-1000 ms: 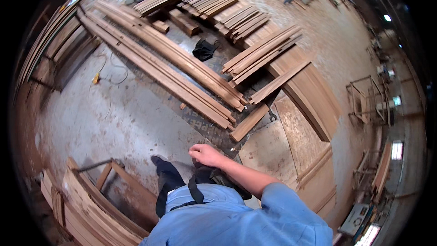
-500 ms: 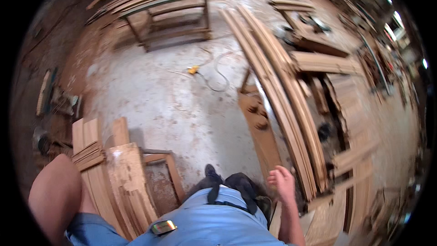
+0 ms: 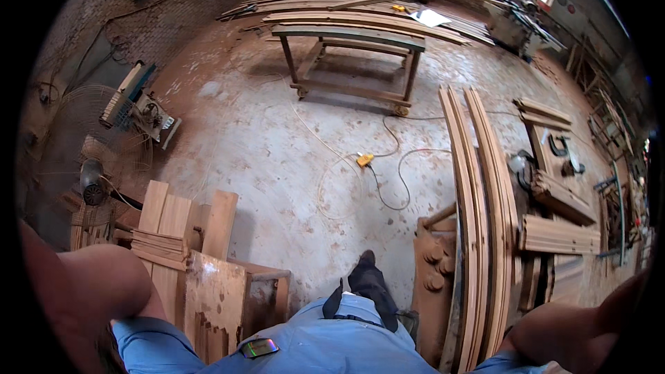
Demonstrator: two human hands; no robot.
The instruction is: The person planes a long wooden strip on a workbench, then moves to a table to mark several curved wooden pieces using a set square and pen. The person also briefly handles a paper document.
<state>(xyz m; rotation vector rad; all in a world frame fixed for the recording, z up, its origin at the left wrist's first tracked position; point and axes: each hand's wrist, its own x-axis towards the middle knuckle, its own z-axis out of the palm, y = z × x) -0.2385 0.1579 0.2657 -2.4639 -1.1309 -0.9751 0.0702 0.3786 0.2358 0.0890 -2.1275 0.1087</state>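
Neither of my hands shows; only bent bare arms come in. At the lower left is my left arm point(image 3: 104, 280), raised beside a stack of wooden boards point(image 3: 170, 225). My right arm point(image 3: 564, 332) bends upward at the lower right, close to the near ends of long wooden strips point(image 3: 495, 187). Whatever the hands hold, if anything, lies outside the picture. A brown wooden panel point(image 3: 433, 298) with round dark marks stands left of the strips. Next to the left stack is a pale worn board point(image 3: 215, 280) with shorter offcuts on it.
A wheeled wooden table point(image 3: 350, 34) stands ahead, with long planks on the floor behind it. A yellow box point(image 3: 364, 160) and its cable lie across the concrete floor. A caged fan point(image 3: 91, 180) stands at the left. Short moulded pieces point(image 3: 560, 234) and clamps point(image 3: 557, 144) are at the right.
The view has swung to the right, so the table and strips sit differently in it. My right hand, earlier beside the strips, has left the picture, and that arm is now raised.
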